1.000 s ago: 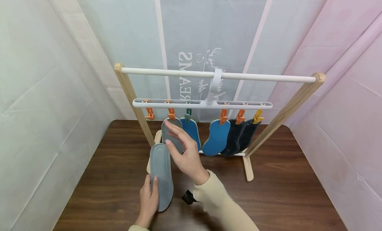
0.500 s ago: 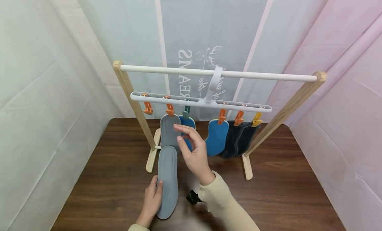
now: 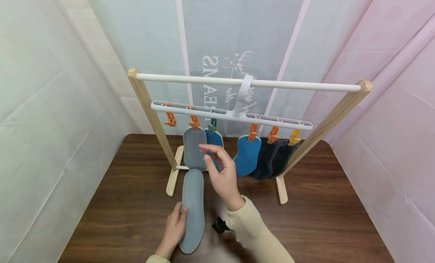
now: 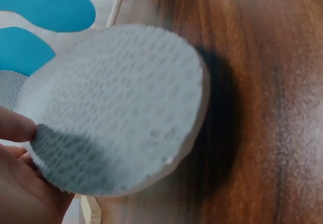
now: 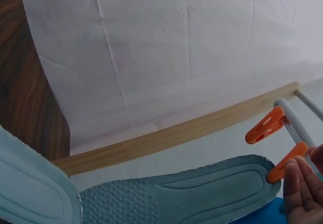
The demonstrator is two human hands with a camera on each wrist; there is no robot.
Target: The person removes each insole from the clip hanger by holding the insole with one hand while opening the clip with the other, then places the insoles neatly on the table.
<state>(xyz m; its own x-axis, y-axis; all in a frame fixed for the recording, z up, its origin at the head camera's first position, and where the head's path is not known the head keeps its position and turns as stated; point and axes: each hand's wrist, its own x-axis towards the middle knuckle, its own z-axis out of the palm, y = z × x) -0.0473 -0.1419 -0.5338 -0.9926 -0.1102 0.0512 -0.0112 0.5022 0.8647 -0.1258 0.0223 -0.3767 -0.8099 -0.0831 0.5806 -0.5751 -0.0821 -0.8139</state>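
Observation:
My left hand (image 3: 173, 227) holds a loose grey insole (image 3: 193, 214) by its edge, thumb on top. In the left wrist view the textured end of this insole (image 4: 126, 103) fills the middle. My right hand (image 3: 222, 172) has loosely bent fingers with a gap between thumb and fingertips, in front of the hanging insoles. In the right wrist view, its fingertips (image 5: 298, 181) appear beside an orange clip (image 5: 287, 163); contact is hard to tell. That clip bites the top of a second grey insole (image 3: 194, 148). A further orange clip (image 3: 170, 119) at far left hangs with nothing in it.
A white hanger bar (image 3: 234, 116) hooks over the rail of a wooden rack (image 3: 149, 104). Blue insoles (image 3: 248, 155) and dark fuzzy insoles (image 3: 272, 159) hang from its other clips. A small black object (image 3: 220, 225) lies by the right sleeve on the wooden table (image 3: 323, 225).
The left hand has carried the loose insole right and slightly nearer. The right hand has shifted a little right and down. The hanger bar has tipped, its left end higher.

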